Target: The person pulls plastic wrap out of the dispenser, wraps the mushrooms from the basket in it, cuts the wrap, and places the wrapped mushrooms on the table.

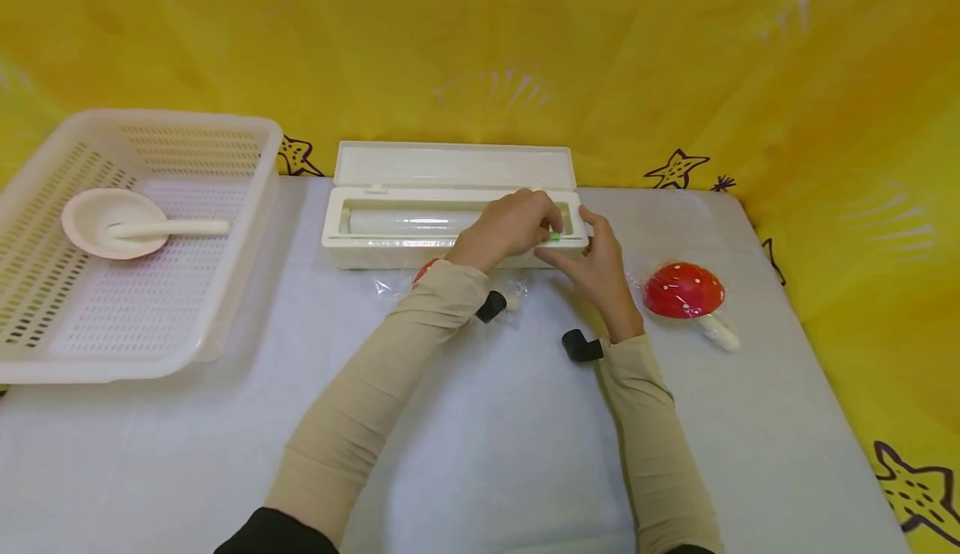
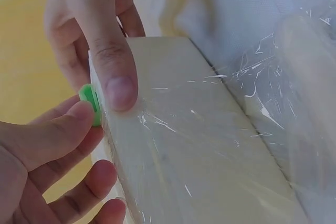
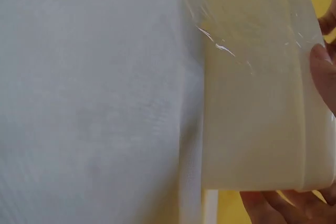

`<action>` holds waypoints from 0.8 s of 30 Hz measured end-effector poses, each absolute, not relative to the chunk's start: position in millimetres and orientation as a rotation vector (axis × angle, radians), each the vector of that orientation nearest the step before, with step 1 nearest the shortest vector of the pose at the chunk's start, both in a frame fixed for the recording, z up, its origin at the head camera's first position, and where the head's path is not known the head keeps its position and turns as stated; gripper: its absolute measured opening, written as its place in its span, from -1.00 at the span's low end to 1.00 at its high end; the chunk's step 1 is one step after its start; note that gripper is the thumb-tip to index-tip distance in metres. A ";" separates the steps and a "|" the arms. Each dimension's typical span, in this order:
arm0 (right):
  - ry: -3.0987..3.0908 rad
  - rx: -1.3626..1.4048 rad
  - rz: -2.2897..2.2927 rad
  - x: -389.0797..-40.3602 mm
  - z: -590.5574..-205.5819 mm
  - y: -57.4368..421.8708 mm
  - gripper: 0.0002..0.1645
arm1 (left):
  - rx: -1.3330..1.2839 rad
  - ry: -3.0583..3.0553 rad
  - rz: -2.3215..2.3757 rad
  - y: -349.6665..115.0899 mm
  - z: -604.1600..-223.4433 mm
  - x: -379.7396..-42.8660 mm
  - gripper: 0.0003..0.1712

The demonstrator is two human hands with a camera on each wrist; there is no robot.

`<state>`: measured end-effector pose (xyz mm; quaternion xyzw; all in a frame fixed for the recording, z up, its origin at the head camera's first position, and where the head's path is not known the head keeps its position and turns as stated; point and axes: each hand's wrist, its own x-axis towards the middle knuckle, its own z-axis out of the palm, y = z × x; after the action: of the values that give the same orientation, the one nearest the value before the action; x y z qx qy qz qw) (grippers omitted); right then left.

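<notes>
Basket [image 1: 231, 283], pale, perforated, at far left; one mushroom-shaped piece [image 1: 123, 225] contained, seemingly laid underside up, with no wrapping made out.

Box [image 1: 412, 256], white, centred at the back of the table; lid [image 1: 453, 167] already raised, roll [image 1: 408, 221] exposed within. Clear film [image 2: 194, 150] drawn over the front face.

Second mushroom [image 1: 425, 271], red, just before the box, largely hidden by the left forearm; film lies loosely about it, and closing up is judged not yet done. Whether the film is severed from the roll cannot be told.

Third mushroom [image 1: 682, 290], red with white dots, lying at right; clear wrapping appears finished.

Left hand [image 1: 506, 225]: reached across to the box's right end; a green slider [image 2: 90, 98] is pinched between thumb and finger at the front upper edge, the other fingers bent.

Right hand [image 1: 596, 267]: clamped on the box's right end, thumb pressed to the film-covered front, fingers passed round behind; the hands are set close together.
</notes>
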<state>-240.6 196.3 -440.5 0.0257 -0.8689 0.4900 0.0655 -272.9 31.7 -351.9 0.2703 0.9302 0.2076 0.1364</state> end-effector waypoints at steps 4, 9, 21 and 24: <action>-2.622 0.098 1.510 -240.6 -438.8 201.0 0.09 | 0.821 2.672 0.629 33.1 -352.2 -275.2 -0.72; -2.644 0.095 1.541 -240.4 -438.2 203.3 0.09 | 0.851 2.655 0.660 35.9 -354.0 -277.1 -0.69; -2.662 0.078 1.503 -240.9 -441.1 195.3 0.27 | 0.835 2.658 0.664 35.8 -352.9 -277.1 -0.71; -2.652 0.102 1.487 -241.3 -442.1 195.9 0.22 | 0.831 2.658 0.656 35.4 -352.5 -276.7 -0.70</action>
<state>-241.3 195.9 -442.1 0.0336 -0.8707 0.4882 0.0495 -276.7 35.4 -352.5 0.2877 0.9199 0.2269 0.1397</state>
